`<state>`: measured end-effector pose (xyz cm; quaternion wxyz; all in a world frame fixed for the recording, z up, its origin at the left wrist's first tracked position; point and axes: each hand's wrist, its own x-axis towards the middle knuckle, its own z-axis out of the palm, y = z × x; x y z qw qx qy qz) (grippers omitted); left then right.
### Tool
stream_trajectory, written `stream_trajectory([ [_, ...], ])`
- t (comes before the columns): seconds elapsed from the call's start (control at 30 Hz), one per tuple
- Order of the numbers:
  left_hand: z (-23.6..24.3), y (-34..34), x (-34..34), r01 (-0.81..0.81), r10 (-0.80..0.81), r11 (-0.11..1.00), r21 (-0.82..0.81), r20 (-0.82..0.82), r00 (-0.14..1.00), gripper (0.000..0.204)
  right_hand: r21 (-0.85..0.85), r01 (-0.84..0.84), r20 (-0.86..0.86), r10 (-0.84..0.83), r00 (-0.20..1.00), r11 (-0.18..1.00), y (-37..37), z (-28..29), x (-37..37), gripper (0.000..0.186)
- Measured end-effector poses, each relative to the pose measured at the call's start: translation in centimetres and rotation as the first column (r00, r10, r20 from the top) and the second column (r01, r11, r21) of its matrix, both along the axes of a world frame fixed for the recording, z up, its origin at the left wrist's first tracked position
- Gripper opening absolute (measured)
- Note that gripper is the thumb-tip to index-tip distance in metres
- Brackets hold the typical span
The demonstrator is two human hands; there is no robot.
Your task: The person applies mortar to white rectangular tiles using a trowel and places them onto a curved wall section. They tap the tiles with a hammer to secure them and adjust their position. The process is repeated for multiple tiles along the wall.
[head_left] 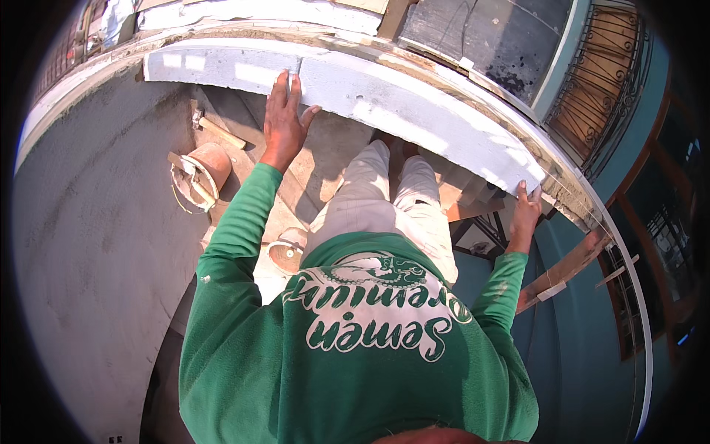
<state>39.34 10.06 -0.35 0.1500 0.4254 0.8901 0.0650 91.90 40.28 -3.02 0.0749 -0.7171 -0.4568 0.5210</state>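
A row of pale grey-white lightweight concrete blocks runs along the top of the wall in front of me. My left hand (pixel 287 122) lies with fingers stretched and thumb apart across the joint between the shorter left block (pixel 222 68) and the long right block (pixel 414 111). At the far right end of the long block, my right hand (pixel 525 214) rests its extended fingers on the corner; its thumb is hard to make out. Both hands touch the blocks without wrapping round them.
Below left are a hammer (pixel 220 133) with a wooden handle, a brownish bucket (pixel 211 164) with tools in it and a smaller bucket (pixel 287 251). A rough plastered wall (pixel 89 222) curves along the left. Wooden boards (pixel 566 270) and a taut string or thin rail stand at right.
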Motion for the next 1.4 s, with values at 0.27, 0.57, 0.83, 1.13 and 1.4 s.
stream_trajectory([
  [0.27, -0.1, 0.1, 0.3, 0.021, -0.021, 0.999, 0.031, 0.007, 1.0, 0.082, 0.064, 0.008, 0.033, -0.01, 0.999, 0.998, 0.3, -0.9, 0.5, 0.071],
  [0.57, 0.2, 0.4, 0.4, 0.014, -0.015, 1.0, 0.021, 0.04, 0.999, 0.08, 0.173, 0.048, 0.035, -0.054, 0.998, 0.984, -1.1, -0.7, -1.1, 0.067],
  [0.83, 0.4, 0.4, 0.5, 0.011, -0.011, 1.0, 0.01, 0.034, 0.999, 0.078, 0.126, 0.064, -0.02, -0.062, 0.998, 0.99, -0.7, 0.6, -2.6, 0.068],
  [1.13, 0.0, 0.0, 0.6, 0.026, -0.026, 0.999, 0.022, 0.014, 1.0, 0.076, 0.042, 0.011, 0.062, -0.013, 0.998, 0.999, 0.0, 0.0, -2.1, 0.082],
  [1.4, -1.0, 0.1, 0.7, 0.056, -0.056, 0.997, 0.059, 0.004, 0.998, 0.075, 0.104, -0.035, 0.141, 0.02, 0.99, 0.994, 0.6, -0.2, -0.9, 0.079],
])
